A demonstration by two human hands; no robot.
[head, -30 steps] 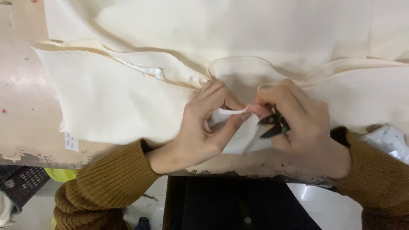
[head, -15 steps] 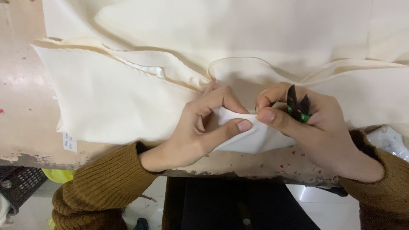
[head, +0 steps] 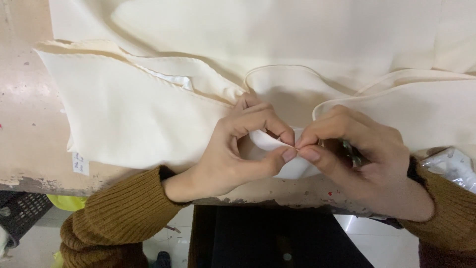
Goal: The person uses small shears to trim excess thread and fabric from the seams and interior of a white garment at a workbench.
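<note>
From the head camera, looking down, cream fabric (head: 148,119) lies spread over a worn, paint-flecked table (head: 25,129), reaching from the far edge almost to the near one. At the near middle of the table both hands meet over a small folded fabric edge (head: 277,144) that curls up from the cloth.

The left hand (head: 238,149) grasps that edge, thumb below and forefinger curled over the top, so the fold stands clear of the table where it can be seen and worked on. The right hand (head: 357,154) comes in from the right and pinches the same spot with thumb and forefinger tips, touching the left hand's fingertips; the grip is fine, as if on a thread or a seam point. Its other fingers are folded into the palm around a small dark tool (head: 353,153), kept there so the fingertips stay free.

Only a sliver of the tool shows, so it may be thread snips, but I cannot be sure. What sits between the fingertips is too small to make out. A crinkled plastic bag (head: 448,166) is cut off at the right edge, and a dark basket (head: 20,211) sits below the table at the near left.
</note>
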